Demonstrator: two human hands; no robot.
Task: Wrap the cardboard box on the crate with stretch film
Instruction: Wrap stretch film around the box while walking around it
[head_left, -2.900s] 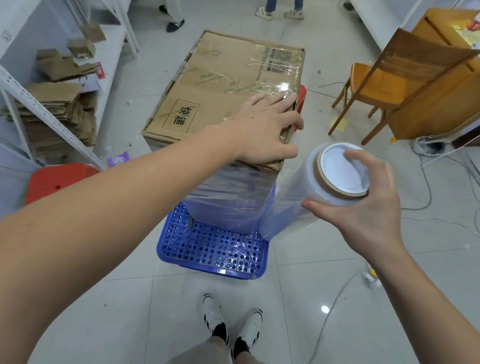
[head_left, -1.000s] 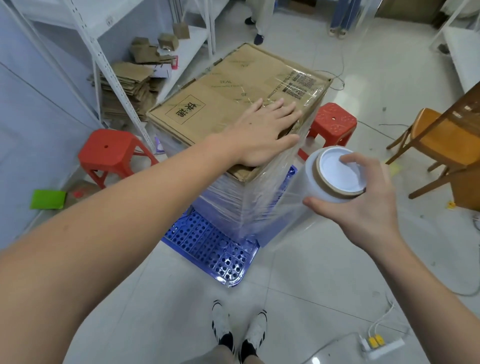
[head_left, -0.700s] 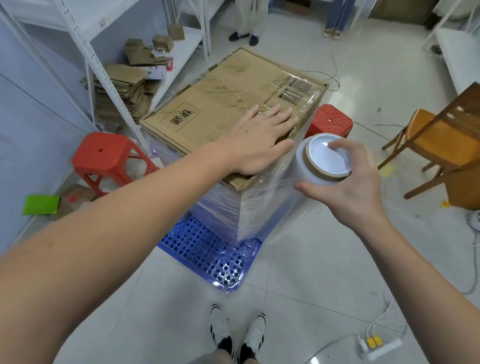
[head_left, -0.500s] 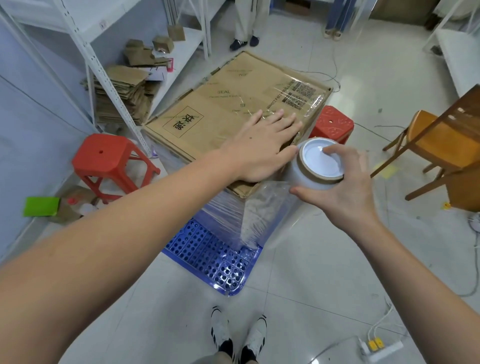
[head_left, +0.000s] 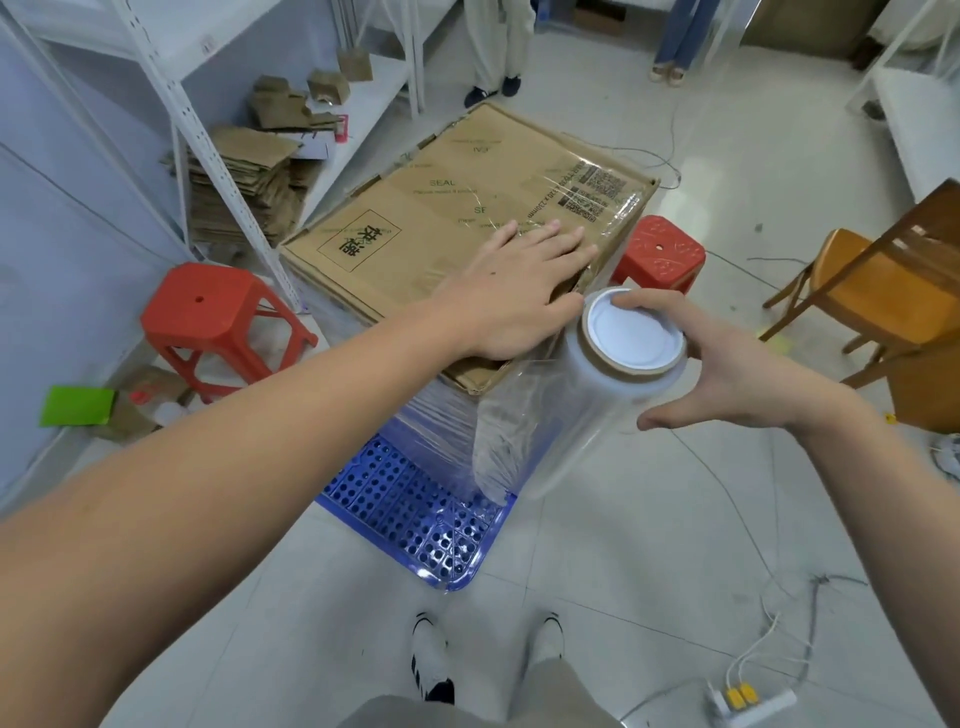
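A large brown cardboard box (head_left: 447, 208) stands on a blue perforated plastic crate (head_left: 415, 514); clear film covers its near sides. My left hand (head_left: 519, 291) lies flat on the box's top near the right corner, fingers straight. My right hand (head_left: 727, 364) grips the upright stretch film roll (head_left: 618, 384) around its top end, thumb on the near side. The roll stands close against the box's near right corner. A loose sheet of film (head_left: 514, 441) runs from the roll to the box side.
Red stools stand at the left (head_left: 213, 322) and behind the box (head_left: 660, 254). A white shelf with flattened cardboard (head_left: 239, 182) is at the far left. A wooden chair (head_left: 872, 291) stands right. A power strip and cables (head_left: 748, 699) lie on the floor. Two people's legs (head_left: 498, 47) are beyond.
I have stepped around the box's corner. My right hand has brought the roll in close to the box corner, and the film between them has gone slack. My left hand stays on top.
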